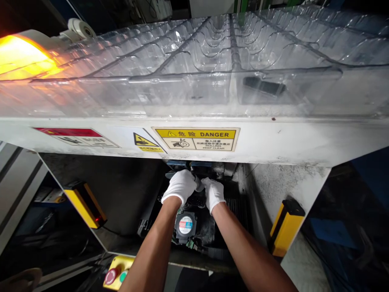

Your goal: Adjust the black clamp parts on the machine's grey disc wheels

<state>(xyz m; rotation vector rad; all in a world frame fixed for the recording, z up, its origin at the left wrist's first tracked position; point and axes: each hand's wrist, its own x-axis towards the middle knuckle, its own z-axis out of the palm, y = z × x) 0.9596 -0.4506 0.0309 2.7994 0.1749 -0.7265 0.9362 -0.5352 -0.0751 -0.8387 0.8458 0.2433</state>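
Both my hands wear white gloves and reach into the dark opening of a white machine. My left hand and my right hand meet over a small dark part deep inside, fingers curled around it. What exactly they grip is hidden by the gloves. Just below my wrists sits a black motor with a round white and red label.
Stacked clear plastic trays lie on the machine top, above a yellow DANGER label. Yellow safety sensor bars stand at the left and right of the opening. A yellow box with red and green buttons sits low left. An orange lamp glows upper left.
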